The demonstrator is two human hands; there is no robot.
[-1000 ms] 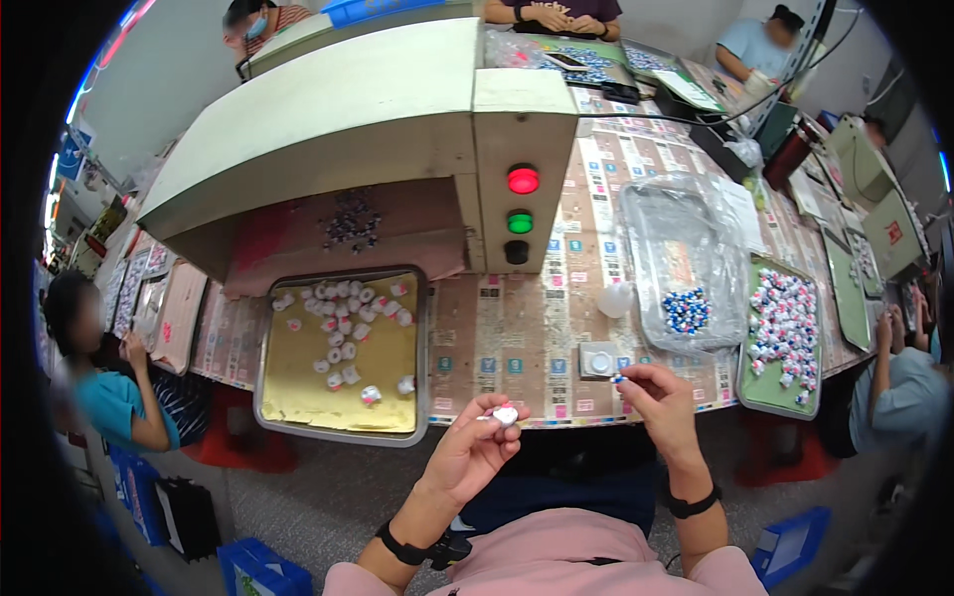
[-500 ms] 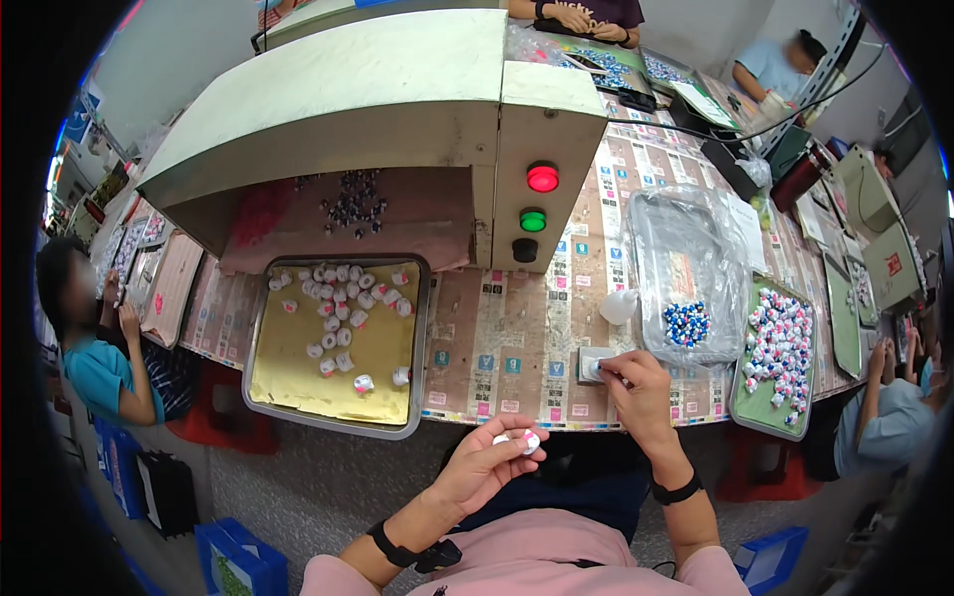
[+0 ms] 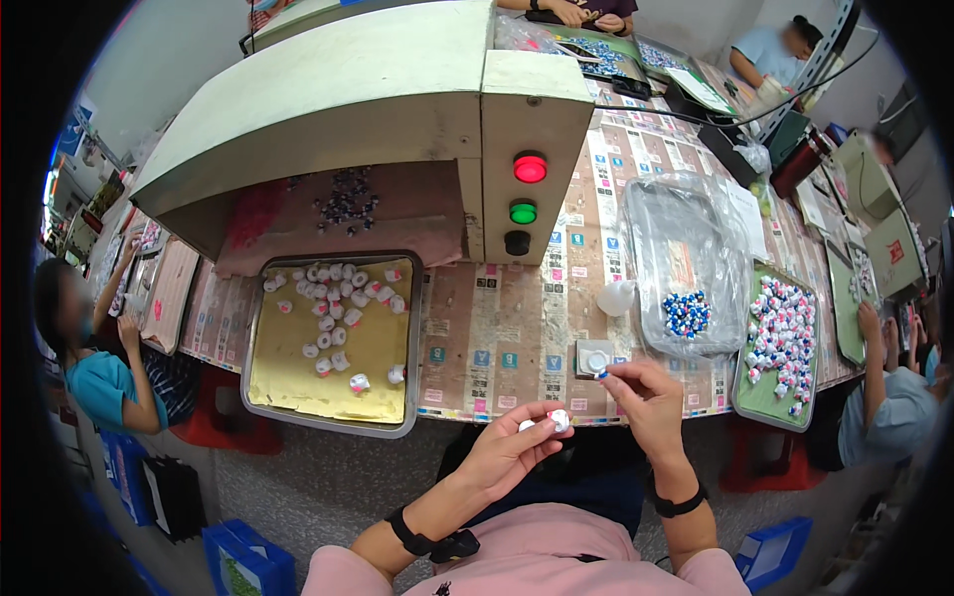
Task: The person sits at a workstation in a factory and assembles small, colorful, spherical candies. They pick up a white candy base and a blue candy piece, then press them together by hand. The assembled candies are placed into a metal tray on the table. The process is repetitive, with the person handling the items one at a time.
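Observation:
My left hand [image 3: 509, 455] is closed around small white molded pieces [image 3: 560, 421], palm up over the table's front edge. My right hand [image 3: 651, 405] pinches a tiny blue part [image 3: 602, 375] between thumb and fingertips. Just beyond it sits a small round white dish [image 3: 595, 357] on a square block. To the left, a metal tray [image 3: 416, 343] with yellow lining holds several loose white pieces [image 3: 348, 288] with pink marks. On the right, small blue-and-white parts [image 3: 686, 316] lie in a plastic-covered grey tray [image 3: 648, 253]. A green tray [image 3: 743, 399] is heaped with white pieces bearing pink and blue.
A beige tunnel-shaped machine [image 3: 308, 104] with a red light [image 3: 530, 167] and a green light [image 3: 523, 212] rises at the back left. More small parts lie under it. A white squeeze bottle [image 3: 614, 299] stands beside the grey tray. Other people work around the table.
My right hand has drawn back from the white dish and now shows a tiny blue part in its pinch. The left hand has moved rightward and up with its white pieces.

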